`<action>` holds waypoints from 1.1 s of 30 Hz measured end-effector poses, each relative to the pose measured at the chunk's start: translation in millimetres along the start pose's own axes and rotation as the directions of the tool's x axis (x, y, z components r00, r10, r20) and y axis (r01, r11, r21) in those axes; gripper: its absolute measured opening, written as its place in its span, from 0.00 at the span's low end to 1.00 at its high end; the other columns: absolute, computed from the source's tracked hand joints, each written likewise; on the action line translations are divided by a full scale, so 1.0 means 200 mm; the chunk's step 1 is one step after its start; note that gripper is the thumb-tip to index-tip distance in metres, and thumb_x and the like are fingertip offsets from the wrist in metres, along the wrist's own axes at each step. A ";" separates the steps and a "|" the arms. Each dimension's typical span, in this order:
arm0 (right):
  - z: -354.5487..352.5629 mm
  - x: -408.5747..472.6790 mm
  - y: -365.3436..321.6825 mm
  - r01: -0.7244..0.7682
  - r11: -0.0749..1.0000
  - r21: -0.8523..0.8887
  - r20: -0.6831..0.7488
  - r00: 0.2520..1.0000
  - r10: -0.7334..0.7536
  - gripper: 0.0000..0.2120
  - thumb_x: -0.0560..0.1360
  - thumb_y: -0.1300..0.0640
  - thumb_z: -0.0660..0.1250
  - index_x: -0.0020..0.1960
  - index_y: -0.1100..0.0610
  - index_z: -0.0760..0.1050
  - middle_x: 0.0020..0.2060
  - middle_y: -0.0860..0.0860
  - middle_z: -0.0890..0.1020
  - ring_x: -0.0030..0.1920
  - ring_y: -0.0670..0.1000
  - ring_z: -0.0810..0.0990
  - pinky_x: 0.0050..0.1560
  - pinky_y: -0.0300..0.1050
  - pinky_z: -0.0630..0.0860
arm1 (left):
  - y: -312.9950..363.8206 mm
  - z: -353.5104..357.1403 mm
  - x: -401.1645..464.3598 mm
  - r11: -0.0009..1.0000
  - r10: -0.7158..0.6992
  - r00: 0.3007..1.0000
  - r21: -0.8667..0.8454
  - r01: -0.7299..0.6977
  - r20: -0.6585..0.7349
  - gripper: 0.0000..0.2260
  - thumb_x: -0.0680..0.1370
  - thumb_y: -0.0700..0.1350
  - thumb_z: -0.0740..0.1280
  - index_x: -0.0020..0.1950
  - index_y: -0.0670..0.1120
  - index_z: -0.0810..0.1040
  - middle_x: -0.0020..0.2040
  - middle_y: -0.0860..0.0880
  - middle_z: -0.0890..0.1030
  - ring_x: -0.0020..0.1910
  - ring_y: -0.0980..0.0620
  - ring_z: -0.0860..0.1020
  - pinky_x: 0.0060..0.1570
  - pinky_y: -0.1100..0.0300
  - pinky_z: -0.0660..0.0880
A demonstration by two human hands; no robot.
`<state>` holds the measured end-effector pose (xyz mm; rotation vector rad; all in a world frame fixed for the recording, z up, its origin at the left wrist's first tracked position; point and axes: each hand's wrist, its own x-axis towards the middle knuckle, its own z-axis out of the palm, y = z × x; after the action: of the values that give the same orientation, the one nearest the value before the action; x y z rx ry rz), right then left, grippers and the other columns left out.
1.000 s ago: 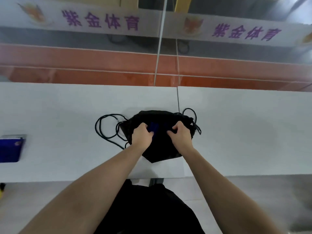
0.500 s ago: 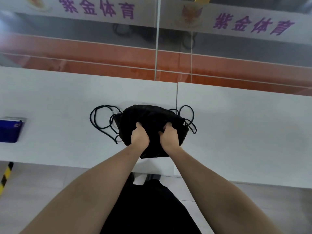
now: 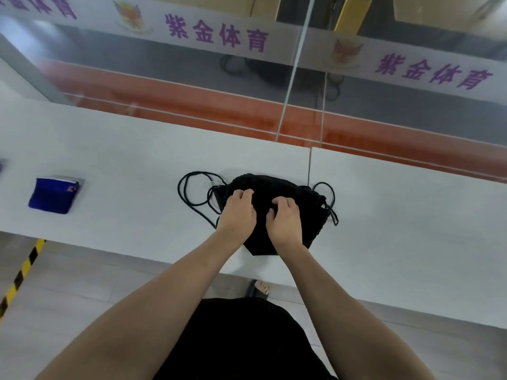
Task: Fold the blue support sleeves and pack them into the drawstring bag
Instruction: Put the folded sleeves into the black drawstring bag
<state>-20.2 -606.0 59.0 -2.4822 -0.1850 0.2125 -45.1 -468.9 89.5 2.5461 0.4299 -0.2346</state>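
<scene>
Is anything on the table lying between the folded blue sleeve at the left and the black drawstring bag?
Only the bag's own cord loops lie between the folded blue sleeve and the drawstring bag; both hands rest on the bag.

White tabletop point(image 3: 397, 215) in two sections, seam point(image 3: 309, 165) between them. Behind it a glass partition point(image 3: 192, 83) with an orange band point(image 3: 192, 105) and frosted strip with purple characters point(image 3: 216, 34). Grey tile floor point(image 3: 68, 297), yellow-black hazard tape point(image 3: 22, 272) at left.

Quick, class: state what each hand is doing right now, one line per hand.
Left hand: fingers curled, gripping the black drawstring bag.
Right hand: fingers curled, also gripping the bag's fabric.
</scene>
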 end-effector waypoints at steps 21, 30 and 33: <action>0.99 -0.25 -1.46 0.379 0.923 -0.061 0.148 0.918 -0.368 0.12 0.81 0.59 0.64 0.63 0.59 0.77 0.61 0.54 0.78 0.64 0.56 0.75 0.60 0.52 0.77 | -1.67 -0.96 -0.44 0.958 -0.204 0.952 0.153 0.241 -0.226 0.17 0.84 0.47 0.58 0.72 0.48 0.71 0.66 0.47 0.77 0.63 0.45 0.75 0.57 0.49 0.74; 1.42 -0.09 -1.85 0.423 0.903 -0.069 0.302 0.872 -0.385 0.14 0.82 0.58 0.61 0.66 0.56 0.76 0.62 0.52 0.77 0.63 0.54 0.75 0.59 0.50 0.77 | -2.17 -1.14 -0.27 0.916 -0.331 0.925 0.172 0.363 -0.186 0.12 0.83 0.46 0.60 0.66 0.48 0.72 0.59 0.47 0.77 0.55 0.46 0.76 0.50 0.52 0.73; 1.58 0.00 -1.94 0.416 0.906 -0.080 0.354 0.861 -0.365 0.14 0.82 0.58 0.61 0.66 0.56 0.76 0.62 0.53 0.78 0.63 0.55 0.76 0.59 0.49 0.76 | -2.31 -1.20 -0.16 0.905 -0.343 0.927 0.210 0.369 -0.150 0.12 0.83 0.47 0.59 0.66 0.48 0.72 0.60 0.48 0.77 0.57 0.46 0.76 0.52 0.52 0.73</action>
<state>-113.2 -114.2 46.1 -2.4764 -0.8730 0.4557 -217.9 23.5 73.9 2.7024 0.9676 -0.2952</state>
